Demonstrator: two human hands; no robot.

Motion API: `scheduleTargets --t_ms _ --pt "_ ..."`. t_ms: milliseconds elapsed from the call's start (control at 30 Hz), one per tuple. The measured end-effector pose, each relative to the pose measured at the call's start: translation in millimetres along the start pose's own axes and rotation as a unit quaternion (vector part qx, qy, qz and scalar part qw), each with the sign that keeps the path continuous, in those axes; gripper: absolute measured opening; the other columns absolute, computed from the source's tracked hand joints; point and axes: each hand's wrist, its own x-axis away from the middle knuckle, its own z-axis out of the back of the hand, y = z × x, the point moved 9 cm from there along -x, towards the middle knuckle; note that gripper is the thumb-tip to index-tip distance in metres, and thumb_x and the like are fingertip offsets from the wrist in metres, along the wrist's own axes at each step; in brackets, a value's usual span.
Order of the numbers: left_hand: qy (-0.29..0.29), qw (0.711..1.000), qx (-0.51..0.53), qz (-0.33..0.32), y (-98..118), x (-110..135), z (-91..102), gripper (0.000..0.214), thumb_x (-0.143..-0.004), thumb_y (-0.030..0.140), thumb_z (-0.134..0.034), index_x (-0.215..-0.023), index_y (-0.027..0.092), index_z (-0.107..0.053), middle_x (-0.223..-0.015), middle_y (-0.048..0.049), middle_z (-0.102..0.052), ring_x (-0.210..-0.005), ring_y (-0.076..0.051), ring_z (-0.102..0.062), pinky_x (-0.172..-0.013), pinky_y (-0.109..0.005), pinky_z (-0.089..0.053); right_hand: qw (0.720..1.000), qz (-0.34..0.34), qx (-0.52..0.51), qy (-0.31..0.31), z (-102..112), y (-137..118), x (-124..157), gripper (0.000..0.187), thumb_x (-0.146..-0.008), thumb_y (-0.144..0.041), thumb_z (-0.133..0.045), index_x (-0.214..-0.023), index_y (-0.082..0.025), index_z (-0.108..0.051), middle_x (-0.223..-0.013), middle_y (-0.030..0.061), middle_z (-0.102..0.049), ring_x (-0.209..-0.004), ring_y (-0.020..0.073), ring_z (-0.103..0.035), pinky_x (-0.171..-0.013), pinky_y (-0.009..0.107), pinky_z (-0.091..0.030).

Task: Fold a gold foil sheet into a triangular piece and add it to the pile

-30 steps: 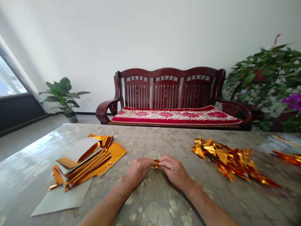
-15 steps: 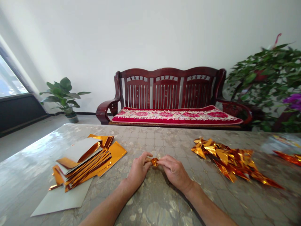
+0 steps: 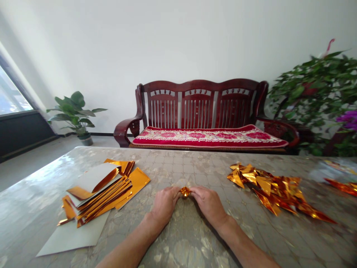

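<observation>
A small crumpled piece of gold foil [image 3: 185, 191] sits between my two hands, just above the table top. My left hand [image 3: 164, 203] and my right hand [image 3: 208, 204] pinch it from either side with their fingertips, which hide part of it. To the left lies a stack of gold foil sheets and white card [image 3: 97, 191] on a larger white sheet [image 3: 69, 234]. A heap of folded gold foil pieces [image 3: 272, 190] lies to the right of my right hand, not touching it.
The table [image 3: 178, 160] has a mottled, shiny cover, and its far edge runs across the view. Another gold foil strip [image 3: 341, 186] lies at the right edge. Beyond stand a dark wooden bench [image 3: 198, 108] with a red cushion, a potted plant [image 3: 74, 113] and a leafy plant [image 3: 315, 96].
My hands have moved closer together and lower. The small foil piece has shifted slightly and looks more compact, with less of my fingers lifted above it.
</observation>
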Motion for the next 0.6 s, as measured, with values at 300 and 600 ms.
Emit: scheduleTargets --t_ms 300,600 --pt "-0.022 0.999 -0.006 -0.042 9 -2 -9.6 0.029 -0.101 0.024 -0.036 -0.095 0.022 -0.064 -0.089 -0.0026 -0.071 -0.083 -0.015 -0.065 -0.070 -0.022 -0.041 0.994 0.004 -0.094 0.046 4 1 0 0.024 -0.086 -0.012 -0.057 -0.093 -0.024 -0.076 -0.087 0.0019 -0.076 -0.080 0.0164 -0.071 -0.075 0.024 -0.054" --pt "-0.023 0.999 -0.027 -0.032 9 0 -13.3 0.025 -0.099 0.018 -0.035 -0.091 0.021 -0.059 -0.087 -0.0024 -0.069 -0.080 -0.016 -0.066 -0.066 -0.023 -0.039 0.993 0.019 -0.098 0.060 4 -6 3 0.025 -0.088 -0.016 -0.053 -0.094 -0.024 -0.076 -0.087 0.0028 -0.076 -0.079 0.0178 -0.072 -0.073 0.027 -0.057"
